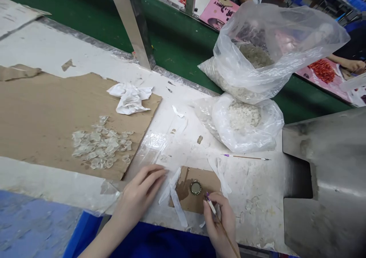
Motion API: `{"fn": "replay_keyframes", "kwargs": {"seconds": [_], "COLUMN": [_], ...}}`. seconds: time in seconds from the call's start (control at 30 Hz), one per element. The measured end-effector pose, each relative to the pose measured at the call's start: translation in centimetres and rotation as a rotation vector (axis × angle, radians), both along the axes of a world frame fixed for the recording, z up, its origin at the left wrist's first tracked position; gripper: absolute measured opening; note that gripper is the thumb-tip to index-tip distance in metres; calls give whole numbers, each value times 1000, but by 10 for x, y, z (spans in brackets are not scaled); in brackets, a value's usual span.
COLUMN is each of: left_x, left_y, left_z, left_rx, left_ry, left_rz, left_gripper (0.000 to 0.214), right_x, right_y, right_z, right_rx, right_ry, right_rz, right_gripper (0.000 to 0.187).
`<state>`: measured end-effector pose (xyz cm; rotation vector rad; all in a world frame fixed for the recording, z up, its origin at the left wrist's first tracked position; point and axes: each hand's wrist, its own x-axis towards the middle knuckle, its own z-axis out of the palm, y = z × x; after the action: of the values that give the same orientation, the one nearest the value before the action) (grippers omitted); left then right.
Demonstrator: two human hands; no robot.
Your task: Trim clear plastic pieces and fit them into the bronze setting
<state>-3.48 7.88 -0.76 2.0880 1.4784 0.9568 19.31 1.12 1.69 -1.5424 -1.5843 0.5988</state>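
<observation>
My left hand [141, 191] lies on the white table with its fingers stretched out flat, touching strips of clear tape [174, 197] at the edge of a small brown card [200, 181]. A small round gold-rimmed cap [195, 188] sits on that card. My right hand [219, 221] is closed in a pinch on a thin stick with a purple tip [211, 206], which points toward the cap. To the left, a pile of several small clear plastic pieces [100, 143] lies on a large sheet of cardboard [42, 116].
Two clear bags of small pale pieces [243, 124] [257, 55] stand at the back right. A second thin stick [246, 157] lies before them. A grey metal housing [326, 181] fills the right side. Crumpled white tissue [130, 97], a metal post [134, 21] and a green belt [177, 40] lie behind. Other people's arms [347, 63] show beyond.
</observation>
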Motion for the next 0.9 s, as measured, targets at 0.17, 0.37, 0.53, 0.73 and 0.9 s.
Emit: {"fn": "replay_keyframes", "kwargs": {"seconds": [0.17, 0.37, 0.53, 0.73, 0.9], "left_x": [-3, 17, 40, 39, 33], "left_y": [-6, -10, -8, -12, -21], "left_z": [11, 32, 53, 56, 53], "left_rx": [-27, -162, -419, -538, -688], "left_ry": [-109, -429, -766, -885, -902], "left_rz": [5, -26, -35, -72, -171], "left_gripper": [13, 16, 15, 18, 29], "right_x": [0, 2, 1, 2, 4], "right_y": [6, 9, 8, 11, 15], "right_z": [0, 4, 2, 5, 13], "right_rx": [31, 34, 75, 171, 195], "right_ry": [-67, -111, -86, -5, 88], "right_rz": [103, 168, 147, 63, 21], "right_gripper": [14, 20, 20, 20, 18]}}
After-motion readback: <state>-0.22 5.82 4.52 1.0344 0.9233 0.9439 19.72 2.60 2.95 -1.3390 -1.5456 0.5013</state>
